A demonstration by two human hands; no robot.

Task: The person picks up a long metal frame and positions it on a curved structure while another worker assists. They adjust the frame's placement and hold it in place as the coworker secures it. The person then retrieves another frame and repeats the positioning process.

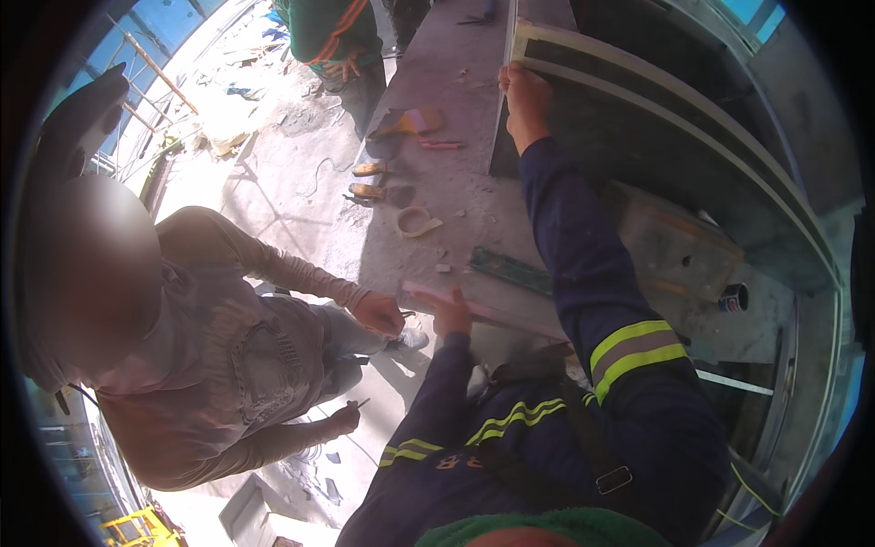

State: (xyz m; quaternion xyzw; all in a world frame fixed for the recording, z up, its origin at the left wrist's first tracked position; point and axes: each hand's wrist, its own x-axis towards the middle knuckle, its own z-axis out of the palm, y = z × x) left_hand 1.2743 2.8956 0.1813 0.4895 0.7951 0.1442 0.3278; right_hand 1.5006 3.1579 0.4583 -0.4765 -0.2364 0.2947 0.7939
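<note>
My right hand [526, 98] clamps one dark panel [638, 150] while my left hand [451, 314], grip unclear, touches one pinkish strip [510, 318] near one tape roll [399, 221].

A dusty grey surface [469, 201] stretches beyond the left fingers [458, 297]. Just past them lie a small pale scrap [444, 269] and, rightward, a dark green strip [510, 271]. Farther off are a tape roll [399, 222], two yellow-handled tools [369, 170] and, left of the right fingers [506, 75], a thin red object [441, 144] and a yellow-and-dark tool [415, 122].
</note>
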